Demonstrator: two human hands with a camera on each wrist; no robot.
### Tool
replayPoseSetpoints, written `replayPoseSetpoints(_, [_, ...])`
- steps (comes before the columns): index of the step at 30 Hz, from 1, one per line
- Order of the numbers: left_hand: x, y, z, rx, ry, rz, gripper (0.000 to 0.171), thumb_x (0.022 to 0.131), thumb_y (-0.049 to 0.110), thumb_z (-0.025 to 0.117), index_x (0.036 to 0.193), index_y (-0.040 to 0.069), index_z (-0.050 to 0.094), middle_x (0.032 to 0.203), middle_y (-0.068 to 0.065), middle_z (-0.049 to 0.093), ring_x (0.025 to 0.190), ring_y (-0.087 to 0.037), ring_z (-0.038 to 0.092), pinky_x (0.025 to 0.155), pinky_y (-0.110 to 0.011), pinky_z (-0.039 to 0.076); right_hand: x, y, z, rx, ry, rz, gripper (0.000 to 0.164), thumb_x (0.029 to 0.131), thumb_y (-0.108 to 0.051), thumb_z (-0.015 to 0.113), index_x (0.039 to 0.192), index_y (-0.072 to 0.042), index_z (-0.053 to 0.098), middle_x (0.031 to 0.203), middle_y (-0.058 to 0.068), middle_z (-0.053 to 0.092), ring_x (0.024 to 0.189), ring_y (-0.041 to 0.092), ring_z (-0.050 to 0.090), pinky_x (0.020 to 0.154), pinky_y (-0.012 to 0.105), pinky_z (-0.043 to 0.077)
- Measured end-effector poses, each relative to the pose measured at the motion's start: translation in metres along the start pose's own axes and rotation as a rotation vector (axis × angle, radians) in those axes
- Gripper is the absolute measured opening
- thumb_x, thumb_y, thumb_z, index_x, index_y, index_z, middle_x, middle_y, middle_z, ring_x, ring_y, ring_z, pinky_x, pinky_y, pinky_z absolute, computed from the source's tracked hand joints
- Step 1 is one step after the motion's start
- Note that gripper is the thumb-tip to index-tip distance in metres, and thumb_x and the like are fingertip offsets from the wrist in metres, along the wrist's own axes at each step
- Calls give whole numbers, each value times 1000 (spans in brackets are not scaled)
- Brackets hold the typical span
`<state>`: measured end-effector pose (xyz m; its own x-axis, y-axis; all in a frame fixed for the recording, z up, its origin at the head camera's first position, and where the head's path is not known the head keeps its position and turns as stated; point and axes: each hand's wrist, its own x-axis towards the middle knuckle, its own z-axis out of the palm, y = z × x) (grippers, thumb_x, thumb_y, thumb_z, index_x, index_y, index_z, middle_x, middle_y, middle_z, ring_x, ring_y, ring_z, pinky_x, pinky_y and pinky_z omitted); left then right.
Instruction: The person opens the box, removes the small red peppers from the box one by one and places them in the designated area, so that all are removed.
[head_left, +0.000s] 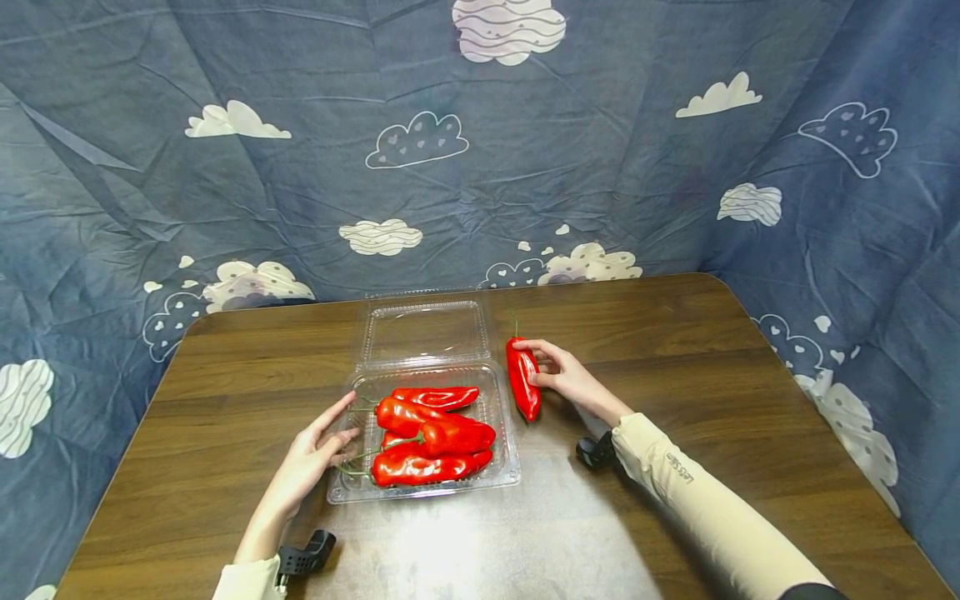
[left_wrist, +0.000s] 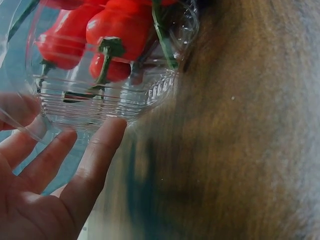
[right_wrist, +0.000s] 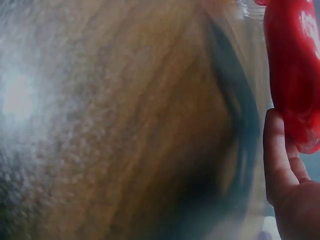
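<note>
- My right-wrist view crops the held pepper (right_wrist: 295, 70) at two o'clock.
- Overhead, I see only a sliver of one buried pepper (head_left: 391, 440), nine o'clock in the container (head_left: 507, 446).

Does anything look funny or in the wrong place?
Just one thing: a single red pepper is outside the clear box, pinched in the right hand, while the other peppers lie inside. Nothing looks spilled or broken.

From above, the head view looks forward and down at the counter (head_left: 225, 400). Very near, the left wrist view faces the left fingers (left_wrist: 97, 157) and clear container (head_left: 510, 468), the right wrist view the right fingers (right_wrist: 276, 150) and a red pepper (right_wrist: 292, 65), all shared with the head view.
</note>
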<state>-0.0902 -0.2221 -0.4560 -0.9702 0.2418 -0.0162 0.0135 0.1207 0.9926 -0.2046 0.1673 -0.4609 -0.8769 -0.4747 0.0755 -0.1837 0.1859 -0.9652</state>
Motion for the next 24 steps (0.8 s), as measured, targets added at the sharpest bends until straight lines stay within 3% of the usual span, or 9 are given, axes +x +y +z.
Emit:
replayPoseSetpoints(7, [0, 0, 0, 5, 0, 2, 52, 99, -4, 39, 149, -4, 25, 153, -25, 20, 121, -49, 41, 90, -44, 51, 0, 4, 1, -11, 0, 32, 51, 82, 10, 57, 132, 7, 47, 117, 28, 53, 96, 34, 54, 76, 26, 52])
replayPoseSetpoints(13, [0, 0, 0, 8, 5, -7, 52, 99, -3, 40, 148, -3, 26, 152, -25, 22, 120, -48, 42, 89, -43, 52, 1, 7, 2, -107, 9, 14, 50, 81, 12, 57, 130, 6, 50, 114, 25, 55, 89, 29, 54, 75, 28, 47])
replayPoseSetpoints(18, [0, -1, -1, 5, 3, -4, 52, 99, -2, 40, 148, -3, 26, 152, -25, 22, 120, -48, 42, 89, -43, 52, 0, 4, 4, -177, 16, 39, 51, 80, 9, 57, 131, 4, 51, 114, 24, 55, 90, 32, 55, 78, 34, 47])
replayPoseSetpoints(24, [0, -1, 0, 9, 4, 5, 51, 100, -1, 40, 148, -3, 26, 152, -25, 22, 119, -44, 45, 88, -41, 52, -2, 1, 3, -182, 21, 49, 49, 82, 6, 58, 131, 4, 52, 119, 24, 54, 95, 35, 54, 82, 37, 46])
